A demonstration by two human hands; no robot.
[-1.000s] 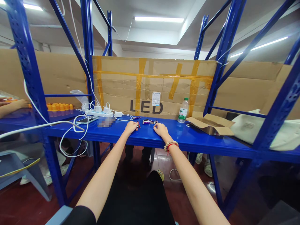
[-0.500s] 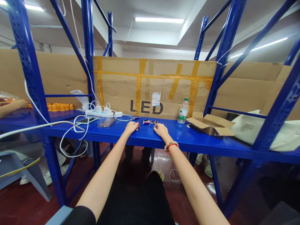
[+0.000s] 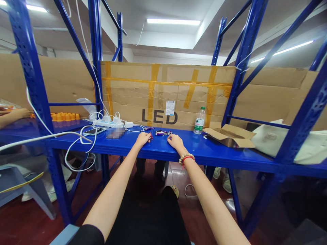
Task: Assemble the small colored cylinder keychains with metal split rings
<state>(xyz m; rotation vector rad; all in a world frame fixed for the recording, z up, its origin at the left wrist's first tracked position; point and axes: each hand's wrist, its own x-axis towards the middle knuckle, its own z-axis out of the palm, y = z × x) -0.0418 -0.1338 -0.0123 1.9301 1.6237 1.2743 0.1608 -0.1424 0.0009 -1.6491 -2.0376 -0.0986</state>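
Observation:
My left hand [image 3: 143, 139] rests at the front of the blue table [image 3: 204, 154], its fingers closed around a small red and dark object [image 3: 151, 136] that shows at the fingertips. What kind of object it is cannot be made out. My right hand [image 3: 175, 140] has a bead bracelet and red cord at the wrist. Its fingers are curled down against the table, and anything inside them is hidden. Just beyond and between the hands lies a small cluster of shiny purple and silver pieces [image 3: 162, 133], close to my right fingertips. A thin purple pen-like item [image 3: 150, 128] lies behind my left hand.
On the left are a white power strip [image 3: 112, 124], tangled white cables and a phone [image 3: 95, 131]. A water bottle [image 3: 199, 120] and an open cardboard box [image 3: 230, 136] stand on the right. Blue rack posts flank the table. Another person's hand [image 3: 21, 113] is far left.

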